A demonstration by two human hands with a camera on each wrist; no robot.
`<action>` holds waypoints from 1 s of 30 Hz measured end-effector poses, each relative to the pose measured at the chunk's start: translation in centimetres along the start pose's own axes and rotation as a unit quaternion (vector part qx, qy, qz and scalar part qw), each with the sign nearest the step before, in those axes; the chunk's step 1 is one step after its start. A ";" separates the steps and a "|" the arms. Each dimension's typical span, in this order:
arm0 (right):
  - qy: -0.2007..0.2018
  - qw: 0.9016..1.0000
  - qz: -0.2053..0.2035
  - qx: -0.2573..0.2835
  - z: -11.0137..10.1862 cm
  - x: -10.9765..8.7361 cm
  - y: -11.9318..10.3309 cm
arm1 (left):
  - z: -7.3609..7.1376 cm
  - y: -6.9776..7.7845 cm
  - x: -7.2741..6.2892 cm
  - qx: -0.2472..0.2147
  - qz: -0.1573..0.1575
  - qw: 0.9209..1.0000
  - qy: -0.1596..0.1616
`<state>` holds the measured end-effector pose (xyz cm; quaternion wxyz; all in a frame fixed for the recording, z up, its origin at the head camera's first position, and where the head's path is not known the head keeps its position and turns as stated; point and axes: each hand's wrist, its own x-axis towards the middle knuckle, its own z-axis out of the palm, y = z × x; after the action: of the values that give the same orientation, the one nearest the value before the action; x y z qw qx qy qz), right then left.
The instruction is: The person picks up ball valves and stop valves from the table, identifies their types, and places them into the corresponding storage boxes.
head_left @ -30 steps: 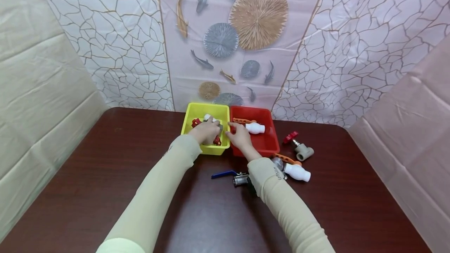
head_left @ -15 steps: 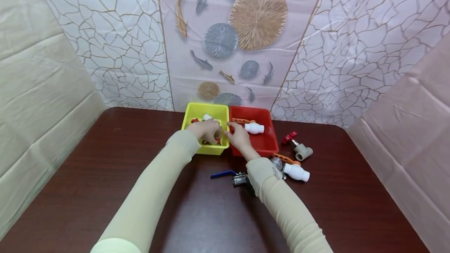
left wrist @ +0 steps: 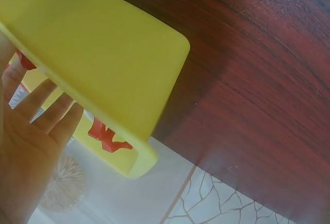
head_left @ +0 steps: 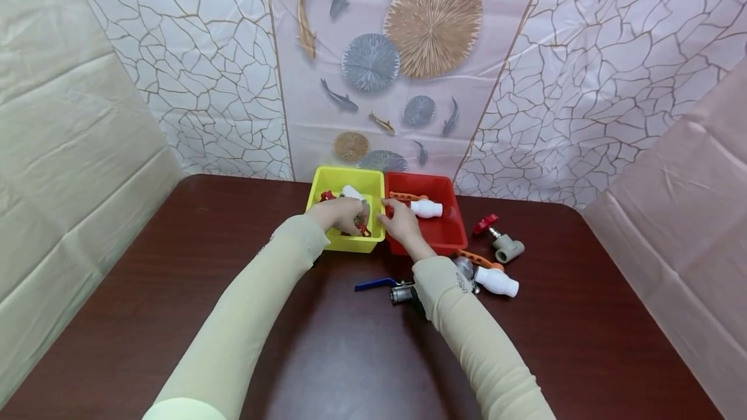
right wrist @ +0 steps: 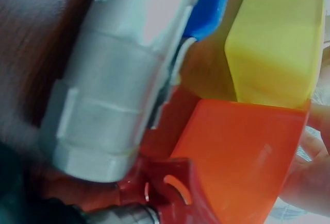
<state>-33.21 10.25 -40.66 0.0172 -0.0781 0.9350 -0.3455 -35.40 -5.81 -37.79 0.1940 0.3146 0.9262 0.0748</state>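
My left hand (head_left: 344,214) reaches down into the yellow bin (head_left: 317,196), over a valve with a red handle (head_left: 364,231). Its fingers extend behind the bin's rim in the left wrist view, close to a red part (left wrist: 27,61); whether they pinch it is hidden. A second red handle (head_left: 328,196) and a white fitting (head_left: 351,192) lie in that bin. At the shared rim, over the red bin (head_left: 446,229), my right hand (head_left: 403,224) has thumb and index apart, with nothing seen between them. Beside it lies a white valve body (head_left: 426,208).
On the dark table lie a ball valve with a blue lever (head_left: 401,293), a white valve (head_left: 497,281) with an orange handle (head_left: 480,259), and a grey valve (head_left: 508,248) with a red knob. A red handle (right wrist: 178,183) shows beneath my right wrist. Patterned wall cloth stands behind the bins.
My left hand has drawn back slightly left within the yellow bin, its fingers now pointing further down near the red handle. The right hand stays at the shared rim; the head view shifts slightly.
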 end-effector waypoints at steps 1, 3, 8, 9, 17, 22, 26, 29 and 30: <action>-0.002 1.000 0.000 -0.005 0.0 0.1 -0.1 | 0.0 0.0 0.0 -0.002 0.002 1.000 0.001; -0.005 1.000 0.001 -0.014 0.0 0.1 -0.3 | 0.1 -0.1 -0.2 -0.004 0.009 1.000 0.003; -0.014 1.000 0.003 -0.019 0.0 0.2 -0.6 | 0.5 -0.6 -0.5 -0.015 0.022 0.999 0.025; -0.014 1.000 0.003 -0.020 -0.1 0.2 -0.6 | 0.6 -0.6 -0.5 -0.020 0.027 0.999 0.031; -0.016 1.000 0.006 -0.026 -0.4 0.2 -0.5 | 1.7 0.5 -0.9 -0.033 0.065 0.995 0.061; -0.014 1.000 0.002 -0.028 -0.4 0.1 -0.4 | 2.3 0.6 -1.5 -0.034 0.061 0.994 0.079; -0.018 1.000 -0.001 -0.025 -0.3 0.2 -0.3 | 2.9 0.3 -2.2 -0.015 0.061 0.993 0.102; -0.019 1.000 -0.002 -0.022 -0.3 0.2 -0.3 | 3.2 0.0 -2.7 -0.004 0.068 0.991 0.119; -0.020 1.000 -0.001 -0.019 -0.4 0.3 -0.3 | 3.2 0.0 -2.8 -0.004 0.069 0.990 0.121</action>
<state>-33.47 10.25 -40.22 0.0344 -0.0859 0.9409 -0.3259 -32.09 -7.51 -39.86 0.0756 0.3660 0.9185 0.1292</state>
